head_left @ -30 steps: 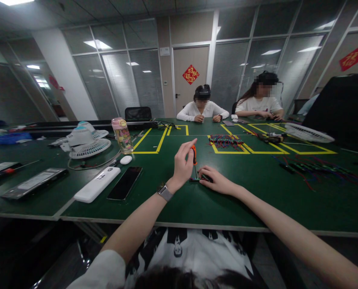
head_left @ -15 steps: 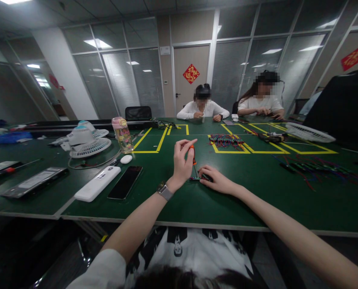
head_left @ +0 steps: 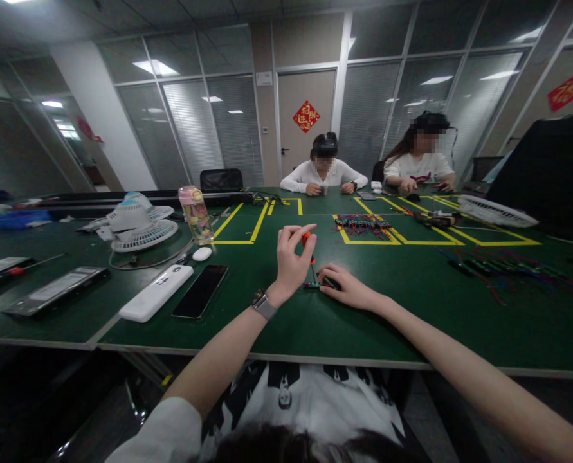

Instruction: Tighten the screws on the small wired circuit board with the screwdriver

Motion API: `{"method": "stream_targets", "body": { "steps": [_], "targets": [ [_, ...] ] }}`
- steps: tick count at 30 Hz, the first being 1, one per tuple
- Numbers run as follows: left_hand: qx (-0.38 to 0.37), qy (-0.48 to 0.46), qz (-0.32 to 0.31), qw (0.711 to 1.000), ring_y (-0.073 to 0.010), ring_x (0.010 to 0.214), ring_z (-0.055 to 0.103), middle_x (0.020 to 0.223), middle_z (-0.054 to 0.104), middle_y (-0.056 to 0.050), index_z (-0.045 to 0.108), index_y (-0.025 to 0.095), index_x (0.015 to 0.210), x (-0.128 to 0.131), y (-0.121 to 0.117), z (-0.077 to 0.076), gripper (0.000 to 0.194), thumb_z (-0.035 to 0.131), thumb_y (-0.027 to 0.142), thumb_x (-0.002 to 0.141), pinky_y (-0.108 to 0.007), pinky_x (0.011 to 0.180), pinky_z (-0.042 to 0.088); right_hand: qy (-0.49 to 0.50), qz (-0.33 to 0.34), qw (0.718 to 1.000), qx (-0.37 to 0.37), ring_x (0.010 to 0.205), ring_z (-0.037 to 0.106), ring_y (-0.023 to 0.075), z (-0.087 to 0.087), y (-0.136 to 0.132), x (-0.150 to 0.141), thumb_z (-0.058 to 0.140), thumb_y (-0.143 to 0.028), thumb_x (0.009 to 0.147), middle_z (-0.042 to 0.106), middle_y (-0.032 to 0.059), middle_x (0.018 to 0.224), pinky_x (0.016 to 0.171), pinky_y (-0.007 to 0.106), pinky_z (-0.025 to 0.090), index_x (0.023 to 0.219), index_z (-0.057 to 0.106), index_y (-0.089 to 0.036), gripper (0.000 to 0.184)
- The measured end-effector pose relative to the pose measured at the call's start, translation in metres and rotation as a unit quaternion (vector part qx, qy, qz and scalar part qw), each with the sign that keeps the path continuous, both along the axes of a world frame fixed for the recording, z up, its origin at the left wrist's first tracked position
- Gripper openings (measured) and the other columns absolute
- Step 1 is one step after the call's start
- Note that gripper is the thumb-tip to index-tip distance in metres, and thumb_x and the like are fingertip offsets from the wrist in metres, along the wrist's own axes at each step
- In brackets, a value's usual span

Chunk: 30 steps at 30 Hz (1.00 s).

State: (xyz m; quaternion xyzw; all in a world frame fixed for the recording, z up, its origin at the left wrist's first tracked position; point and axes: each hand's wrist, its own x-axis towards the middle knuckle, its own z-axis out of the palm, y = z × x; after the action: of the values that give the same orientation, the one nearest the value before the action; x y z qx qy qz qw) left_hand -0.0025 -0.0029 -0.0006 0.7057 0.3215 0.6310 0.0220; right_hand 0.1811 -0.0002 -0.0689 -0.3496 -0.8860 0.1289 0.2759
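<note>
My left hand [head_left: 293,260] is closed around the orange handle of a screwdriver [head_left: 308,238], held upright. The thin shaft runs down to a small green circuit board [head_left: 311,285] on the table. My right hand [head_left: 346,287] rests on the table with its fingers curled at the board's right end, gripping it there. Those fingers hide part of the board, and my left hand covers much of the handle.
The green table [head_left: 267,328] carries a phone [head_left: 200,292], a white power bank [head_left: 157,294], a bottle [head_left: 196,215] and a fan [head_left: 144,225] on the left. Wired boards lie in a bundle [head_left: 363,225] and further right [head_left: 512,267]. Two people sit opposite.
My left fingers have shifted slightly around the screwdriver handle, which now shows differently between them. My right hand stays in place. Across the table, the person on the right has moved their hands.
</note>
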Motion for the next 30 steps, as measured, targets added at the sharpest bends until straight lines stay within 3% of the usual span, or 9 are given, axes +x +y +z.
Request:
{"method": "stream_targets", "body": {
  "steps": [3,6,10,14,19,21,25,30],
  "targets": [
    [-0.007,0.000,-0.039,0.999,-0.0181,0.103,0.056,0.108,0.063,-0.007,0.063,0.021,0.118,-0.0002,0.0022,-0.0019,0.031,0.039,0.024,0.097,-0.033,0.092,0.044,0.001,0.004,1.000,0.001,0.098,0.056,0.0218,-0.0009,0.0012,0.0004,0.057,-0.022,0.088,0.056,0.0078,0.106,0.091,0.038,0.047,0.093,0.058,-0.020,0.006],
    [-0.015,-0.007,-0.073,0.997,-0.0178,0.108,0.058,0.116,0.065,-0.007,0.058,0.021,0.123,0.0008,0.0054,-0.0041,0.032,0.038,0.023,0.098,-0.034,0.096,0.044,-0.002,0.001,1.000,-0.001,0.098,0.056,0.0219,-0.0017,0.0016,0.0010,0.057,-0.022,0.088,0.056,0.0079,0.106,0.091,0.038,0.047,0.093,0.058,-0.020,0.006],
    [-0.012,-0.013,-0.059,0.998,-0.0173,0.097,0.059,0.104,0.065,-0.006,0.061,0.022,0.119,0.0021,0.0054,-0.0045,0.027,0.051,0.028,0.094,-0.032,0.089,0.046,-0.005,-0.003,1.000,-0.002,0.098,0.056,0.0219,-0.0021,0.0013,0.0013,0.057,-0.022,0.087,0.056,0.0074,0.106,0.091,0.038,0.047,0.093,0.058,-0.021,0.005],
    [-0.002,-0.010,-0.007,1.000,-0.0161,0.086,0.054,0.089,0.054,-0.003,0.068,0.023,0.108,0.0015,0.0019,-0.0032,0.026,0.063,0.036,0.087,-0.029,0.084,0.046,-0.001,0.000,1.000,0.000,0.098,0.056,0.0220,-0.0012,0.0005,0.0008,0.057,-0.022,0.088,0.056,0.0074,0.106,0.091,0.038,0.047,0.093,0.057,-0.021,0.005],
    [-0.022,-0.007,-0.058,0.998,-0.0166,0.102,0.054,0.108,0.055,-0.007,0.059,0.023,0.124,0.0000,0.0030,-0.0048,0.035,0.034,0.027,0.099,-0.031,0.092,0.044,-0.006,-0.001,1.000,-0.001,0.099,0.056,0.0223,0.0000,0.0001,0.0004,0.057,-0.023,0.088,0.056,0.0078,0.106,0.092,0.038,0.046,0.093,0.058,-0.021,0.005],
    [-0.025,-0.009,-0.083,0.996,-0.0173,0.108,0.055,0.115,0.058,-0.008,0.055,0.022,0.127,0.0002,0.0047,-0.0059,0.037,0.031,0.024,0.099,-0.032,0.096,0.043,-0.005,0.000,1.000,-0.002,0.099,0.056,0.0224,0.0002,0.0000,0.0003,0.057,-0.023,0.088,0.056,0.0079,0.106,0.092,0.038,0.046,0.093,0.058,-0.021,0.005],
    [-0.023,-0.021,-0.079,0.996,-0.0172,0.102,0.058,0.109,0.064,-0.007,0.057,0.021,0.123,0.0015,0.0059,-0.0059,0.031,0.040,0.025,0.098,-0.032,0.092,0.045,0.001,-0.001,1.000,-0.002,0.098,0.056,0.0225,0.0005,-0.0007,-0.0001,0.057,-0.023,0.088,0.057,0.0081,0.106,0.091,0.038,0.047,0.092,0.059,-0.020,0.005],
    [-0.002,-0.010,0.002,1.000,-0.0168,0.089,0.054,0.091,0.055,-0.004,0.068,0.022,0.104,0.0018,0.0024,-0.0033,0.022,0.062,0.036,0.087,-0.030,0.085,0.045,-0.001,0.002,1.000,0.000,0.098,0.056,0.0219,0.0000,-0.0011,-0.0003,0.056,-0.022,0.088,0.056,0.0080,0.106,0.090,0.038,0.047,0.093,0.058,-0.020,0.005]
  ]
}}
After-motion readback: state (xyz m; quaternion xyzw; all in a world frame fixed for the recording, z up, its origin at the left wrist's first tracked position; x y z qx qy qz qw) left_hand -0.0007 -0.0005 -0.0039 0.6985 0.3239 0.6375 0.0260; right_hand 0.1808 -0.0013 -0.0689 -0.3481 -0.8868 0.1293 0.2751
